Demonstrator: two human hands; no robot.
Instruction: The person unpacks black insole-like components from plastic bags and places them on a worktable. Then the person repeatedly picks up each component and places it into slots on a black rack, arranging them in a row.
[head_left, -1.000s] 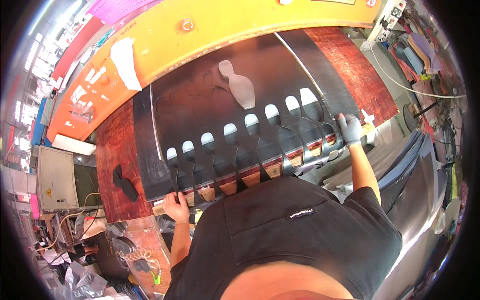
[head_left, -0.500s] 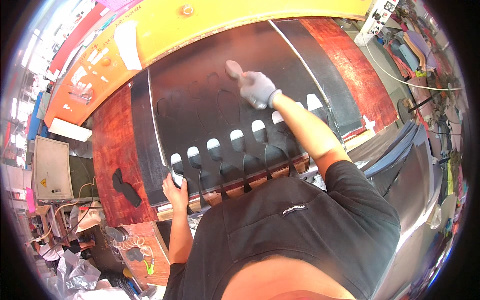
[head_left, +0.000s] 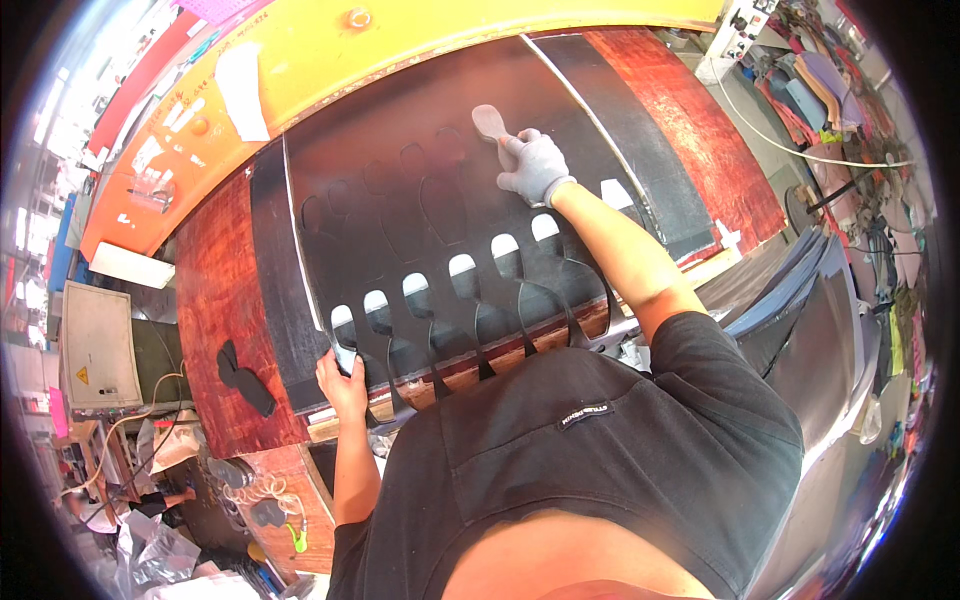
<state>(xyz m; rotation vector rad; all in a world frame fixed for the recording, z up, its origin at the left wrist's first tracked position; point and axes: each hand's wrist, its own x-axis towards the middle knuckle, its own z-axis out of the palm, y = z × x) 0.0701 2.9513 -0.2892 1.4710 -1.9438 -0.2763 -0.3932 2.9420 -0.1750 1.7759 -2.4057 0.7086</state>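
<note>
A pale grey-brown insole [head_left: 488, 122] is in my right hand [head_left: 537, 167], which wears a grey glove. The fingers close round its narrower end, over the far part of a black sheet [head_left: 390, 235]. Several insole outlines are cut into that sheet. Along its near side runs a row of sole-shaped openings, their far ends showing white. My left hand [head_left: 345, 387] is bare and sits at the sheet's near left corner. Its thumb and fingers pinch the strip beside the leftmost opening [head_left: 343, 327].
An orange-yellow machine beam [head_left: 330, 50] spans the far side. Red-brown boards [head_left: 215, 300] flank the black bed. A pair of dark sole-shaped pieces [head_left: 245, 378] lies on the left board. Stacked sheets [head_left: 790, 290] stand at right, beside a control box [head_left: 738, 35] with a hanging cable.
My right hand has moved right with the insole, away from the cut outlines. My left hand keeps its place at the sheet's corner. The whole view has shifted slightly.
</note>
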